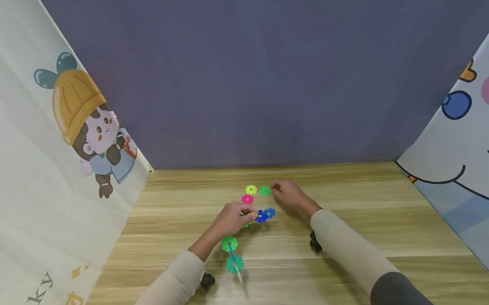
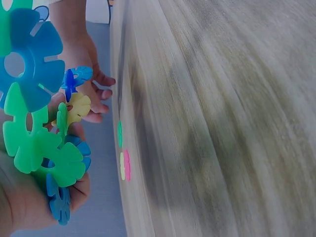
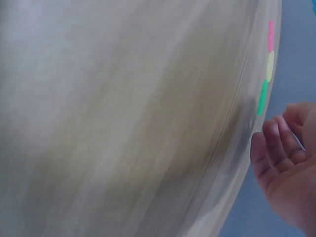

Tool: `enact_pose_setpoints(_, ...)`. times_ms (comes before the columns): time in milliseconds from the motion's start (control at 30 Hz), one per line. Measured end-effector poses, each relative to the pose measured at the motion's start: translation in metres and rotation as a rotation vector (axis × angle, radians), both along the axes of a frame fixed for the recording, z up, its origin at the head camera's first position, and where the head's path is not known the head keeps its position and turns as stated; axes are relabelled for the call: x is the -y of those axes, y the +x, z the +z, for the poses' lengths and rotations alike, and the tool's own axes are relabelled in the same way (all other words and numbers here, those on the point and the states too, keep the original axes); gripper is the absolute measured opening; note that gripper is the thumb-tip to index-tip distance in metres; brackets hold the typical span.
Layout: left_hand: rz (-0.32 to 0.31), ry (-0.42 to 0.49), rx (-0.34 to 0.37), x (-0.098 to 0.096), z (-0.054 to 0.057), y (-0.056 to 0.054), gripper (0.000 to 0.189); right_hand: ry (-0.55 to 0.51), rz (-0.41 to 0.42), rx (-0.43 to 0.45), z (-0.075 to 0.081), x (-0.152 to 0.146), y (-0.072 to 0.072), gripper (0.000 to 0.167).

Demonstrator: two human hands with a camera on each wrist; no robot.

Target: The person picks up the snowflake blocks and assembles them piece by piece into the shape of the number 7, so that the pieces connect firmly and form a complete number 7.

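Observation:
My left hand (image 1: 232,219) pinches a chain of slotted plastic flower discs between thumb and fingers. Its far end has a dark blue disc (image 1: 260,216) and a lighter blue disc (image 1: 269,213), with a yellow disc (image 2: 79,106) at the fingertips. Toward me the chain runs on through a green disc (image 1: 229,243) to a teal disc (image 1: 235,264); the hand hides part of its middle. Farther back, my right hand (image 1: 289,193) has loosely bent fingers, their tips just right of a loose green disc (image 1: 265,190). Nothing shows between those fingers in the right wrist view.
A yellow-green disc (image 1: 251,189) and a pink disc (image 1: 247,199) lie left of the loose green one on the wood-grain table (image 1: 180,191). A grey-blue panel (image 1: 266,78) rises at the table's back edge. Printed cloths flank both sides.

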State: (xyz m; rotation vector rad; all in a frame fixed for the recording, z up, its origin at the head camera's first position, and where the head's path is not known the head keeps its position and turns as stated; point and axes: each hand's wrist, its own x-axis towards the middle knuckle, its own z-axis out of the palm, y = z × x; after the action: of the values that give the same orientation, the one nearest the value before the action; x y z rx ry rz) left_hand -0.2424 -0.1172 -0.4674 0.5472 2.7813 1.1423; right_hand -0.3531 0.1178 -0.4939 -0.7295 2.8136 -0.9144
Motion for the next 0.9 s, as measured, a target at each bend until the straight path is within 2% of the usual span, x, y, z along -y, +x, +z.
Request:
enact_pose_setpoints(167,-0.009,0.004,0.020,-0.001,0.000,0.001,0.010,0.048,-0.024,-0.058,-0.005,0.010,-0.007,0.028)
enact_pose_setpoints(367,-0.017,0.003,0.039,-0.003,-0.001,0.001,0.012,0.067,-0.018,-0.060,-0.011,0.020,-0.008,0.040)
enact_pose_setpoints(667,-0.014,-0.005,0.050,-0.005,0.001,0.002,0.013,0.134,-0.049,-0.051,-0.015,0.028,-0.008,0.029)
enact_pose_setpoints(900,-0.014,-0.022,0.044,-0.004,0.002,0.002,0.013,0.148,-0.101,-0.029,-0.015,0.027,-0.011,0.032)
